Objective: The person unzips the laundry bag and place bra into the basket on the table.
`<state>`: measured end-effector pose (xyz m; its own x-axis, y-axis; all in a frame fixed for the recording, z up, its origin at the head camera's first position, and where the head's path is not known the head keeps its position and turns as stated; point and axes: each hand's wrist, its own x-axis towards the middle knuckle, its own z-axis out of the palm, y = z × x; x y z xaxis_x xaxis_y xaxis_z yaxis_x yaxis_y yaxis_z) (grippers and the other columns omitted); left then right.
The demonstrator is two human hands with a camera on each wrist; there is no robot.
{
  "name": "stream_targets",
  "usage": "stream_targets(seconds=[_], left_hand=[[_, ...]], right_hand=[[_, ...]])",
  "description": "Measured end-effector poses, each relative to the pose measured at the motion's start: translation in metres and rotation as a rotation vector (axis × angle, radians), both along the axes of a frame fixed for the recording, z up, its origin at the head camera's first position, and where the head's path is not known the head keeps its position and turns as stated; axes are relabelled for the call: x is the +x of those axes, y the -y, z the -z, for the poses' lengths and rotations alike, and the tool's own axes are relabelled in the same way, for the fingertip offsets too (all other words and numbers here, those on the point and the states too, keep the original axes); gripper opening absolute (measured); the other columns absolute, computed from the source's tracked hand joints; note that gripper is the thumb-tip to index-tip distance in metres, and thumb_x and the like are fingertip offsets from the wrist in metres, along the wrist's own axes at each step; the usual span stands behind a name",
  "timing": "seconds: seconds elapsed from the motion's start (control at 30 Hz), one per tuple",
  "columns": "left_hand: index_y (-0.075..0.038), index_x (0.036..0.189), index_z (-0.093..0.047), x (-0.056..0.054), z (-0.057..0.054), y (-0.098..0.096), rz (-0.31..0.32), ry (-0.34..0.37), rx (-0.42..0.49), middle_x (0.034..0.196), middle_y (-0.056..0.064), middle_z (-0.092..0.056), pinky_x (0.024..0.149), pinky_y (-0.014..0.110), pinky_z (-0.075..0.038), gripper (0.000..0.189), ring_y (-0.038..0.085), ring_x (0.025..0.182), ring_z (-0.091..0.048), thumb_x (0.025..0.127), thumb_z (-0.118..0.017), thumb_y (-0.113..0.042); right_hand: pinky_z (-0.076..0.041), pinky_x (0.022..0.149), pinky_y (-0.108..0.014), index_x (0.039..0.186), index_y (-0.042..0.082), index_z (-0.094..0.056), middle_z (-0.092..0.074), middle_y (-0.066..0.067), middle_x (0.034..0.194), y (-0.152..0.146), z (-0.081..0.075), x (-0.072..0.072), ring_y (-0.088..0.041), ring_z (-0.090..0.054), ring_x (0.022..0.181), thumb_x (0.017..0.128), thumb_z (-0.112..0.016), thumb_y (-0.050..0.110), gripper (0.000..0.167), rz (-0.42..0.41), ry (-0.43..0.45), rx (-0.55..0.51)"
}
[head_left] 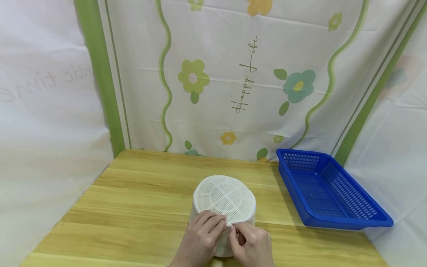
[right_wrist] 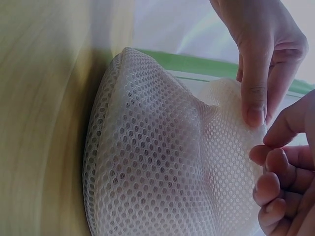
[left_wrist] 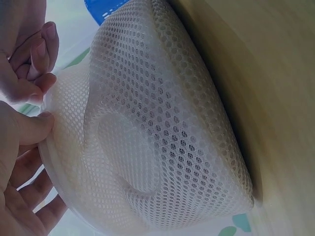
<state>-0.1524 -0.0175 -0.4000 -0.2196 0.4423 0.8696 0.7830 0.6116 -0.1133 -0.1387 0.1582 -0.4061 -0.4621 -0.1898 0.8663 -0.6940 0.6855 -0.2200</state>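
On my feed the left hand (head_left: 202,235) pinches the rim of a white mesh bag (head_left: 222,200), fingers over, thumb below. Just beside it the right hand (head_left: 252,243) pinches at that rim, thumb and forefinger nearly together; the small white piece (head_left: 229,225) there is too tiny for me to identify. The bag stands on the bench (head_left: 133,207), its side dented. Well to the right I see a blue basket (head_left: 295,196); behind hangs flower-printed cloth (head_left: 217,115).
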Motion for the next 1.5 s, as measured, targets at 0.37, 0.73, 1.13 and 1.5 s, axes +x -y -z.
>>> stream_targets(seconds=[0.37,0.73,1.13,1.5], left_hand=[[-0.005,0.089,-0.075,0.0009,-0.0003,-0.0007,-0.011,0.026,-0.018,0.096,0.003,-0.07,0.084,0.034,-0.053,0.031,0.019,0.088,-0.063,0.102,-0.048,-0.013],[-0.005,0.088,-0.075,0.0019,-0.0001,-0.0016,-0.006,0.03,-0.021,0.096,0.004,-0.071,0.083,0.033,-0.053,0.032,0.018,0.087,-0.063,0.102,-0.047,-0.012],[-0.005,0.089,-0.075,0.0026,0.0005,-0.0019,-0.021,0.02,-0.017,0.097,0.005,-0.071,0.083,0.033,-0.053,0.032,0.02,0.088,-0.063,0.102,-0.046,-0.012],[-0.002,0.094,-0.074,0.0035,0.0007,-0.0036,0.027,0.001,0.036,0.101,0.008,-0.07,0.081,0.034,-0.054,0.027,0.023,0.09,-0.064,0.101,-0.05,-0.014]], right_hand=[[-0.024,0.041,-0.007,0.064,0.019,-0.06,-0.041,0.014,0.054,-0.002,-0.0004,-0.0003,0.009,-0.03,0.048,0.069,-0.067,0.006,0.015,0.024,0.0,-0.018],[-0.024,0.041,-0.008,0.065,0.02,-0.062,-0.042,0.015,0.054,-0.0029,-0.0006,0.0018,0.008,-0.03,0.048,0.069,-0.067,0.006,0.016,0.071,0.033,-0.042],[-0.023,0.041,-0.007,0.064,0.019,-0.057,-0.04,0.014,0.053,-0.0059,-0.0005,-0.0013,0.008,-0.03,0.048,0.068,-0.067,0.002,0.02,0.009,0.019,-0.034],[-0.022,0.044,-0.005,0.066,0.023,-0.048,-0.036,0.016,0.058,-0.0035,0.003,-0.0017,0.009,-0.028,0.049,0.08,-0.06,0.009,0.024,-0.11,0.005,0.04]])
